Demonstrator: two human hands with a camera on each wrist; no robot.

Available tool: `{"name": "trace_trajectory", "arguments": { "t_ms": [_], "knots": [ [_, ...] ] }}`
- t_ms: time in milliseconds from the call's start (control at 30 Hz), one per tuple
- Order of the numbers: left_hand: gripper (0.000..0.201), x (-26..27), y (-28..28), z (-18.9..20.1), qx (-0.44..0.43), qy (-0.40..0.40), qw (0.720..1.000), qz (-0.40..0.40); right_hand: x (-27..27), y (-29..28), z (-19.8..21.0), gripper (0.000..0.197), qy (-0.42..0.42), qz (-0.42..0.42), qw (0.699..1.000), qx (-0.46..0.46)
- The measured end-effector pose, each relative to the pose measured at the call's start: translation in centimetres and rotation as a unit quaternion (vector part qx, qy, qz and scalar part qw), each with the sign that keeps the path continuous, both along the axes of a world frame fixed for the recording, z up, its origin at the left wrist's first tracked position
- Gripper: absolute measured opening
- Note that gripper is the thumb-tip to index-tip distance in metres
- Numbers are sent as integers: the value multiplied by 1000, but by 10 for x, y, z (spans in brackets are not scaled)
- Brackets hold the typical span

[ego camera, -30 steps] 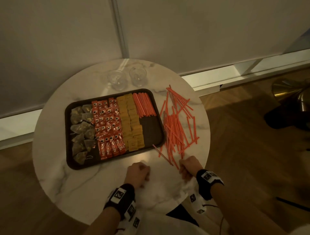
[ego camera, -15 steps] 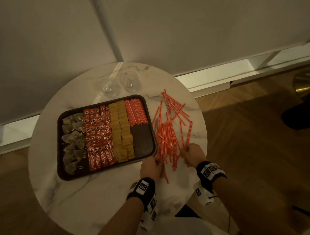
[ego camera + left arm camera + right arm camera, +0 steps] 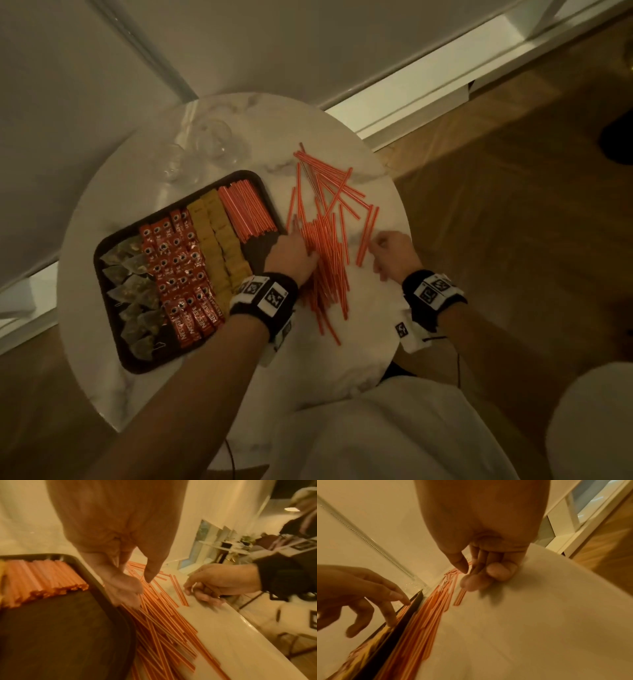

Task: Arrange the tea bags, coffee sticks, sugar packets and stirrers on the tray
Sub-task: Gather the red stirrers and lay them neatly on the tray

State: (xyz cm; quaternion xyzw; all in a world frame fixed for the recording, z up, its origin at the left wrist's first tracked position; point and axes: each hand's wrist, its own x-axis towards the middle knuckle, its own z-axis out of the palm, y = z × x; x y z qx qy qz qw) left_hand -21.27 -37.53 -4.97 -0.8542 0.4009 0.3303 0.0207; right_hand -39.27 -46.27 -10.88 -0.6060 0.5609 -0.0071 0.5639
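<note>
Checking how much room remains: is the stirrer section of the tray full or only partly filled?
Partly filled. A neat row of stirrers fills the far end of the tray; the near end shows bare dark bottom. Many loose stirrers lie on the table.

On the worktop (image 3: 144, 387) the tray (image 3: 113, 335) holds, from its left edge rightward, tea bags (image 3: 133, 291), coffee sticks (image 3: 181, 270), sugar packets (image 3: 219, 246) and stirrers (image 3: 247, 214), with loose stirrers (image 3: 329, 250) right of the tray and two glasses (image 3: 212, 140) behind it.

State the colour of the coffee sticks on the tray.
The coffee sticks are red with white lettering, clearest in the head view.
</note>
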Motion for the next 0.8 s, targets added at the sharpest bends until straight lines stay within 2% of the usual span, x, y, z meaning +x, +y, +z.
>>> {"name": "trace_trajectory", "arguments": {
  "t_ms": [33, 67, 200, 300, 400, 467, 567, 700, 800],
  "knots": [
    [57, -2, -7, -2, 15, 3, 1000, -15, 2, -5, -1, 26, 4, 1, 1000, 9],
    [60, -5, -14, -4, 33, 6, 999, -27, 5, -9, -2, 29, 9, 8, 1000, 13],
    [49, -16, -33, -24, 83, 44, 995, -13, 24, -24, -2, 35, 36, 59, 997, 16],
    [67, -20, -38, -32, 91, 69, 993, 37, 33, -37, 1, 42, 46, 93, 994, 24],
    [86, -25, -38, -34, 90, 39, 995, 6, 34, -41, 2, 43, 51, 126, 990, 24],
    [81, -29, -38, -36, 65, 26, 998, 3, 33, -41, 2, 42, 56, 141, 988, 26],
    [60, -35, -31, -44, 27, 33, 999, 23, 33, -43, 1, 39, 61, 155, 985, 35],
    [72, -47, -16, -44, 19, 33, 998, 47, 33, -43, 2, 35, 65, 176, 982, 26],
    [70, -54, -3, -42, 6, 20, 997, 71, 32, -42, 3, 33, 67, 194, 978, 23]
  ]
}}
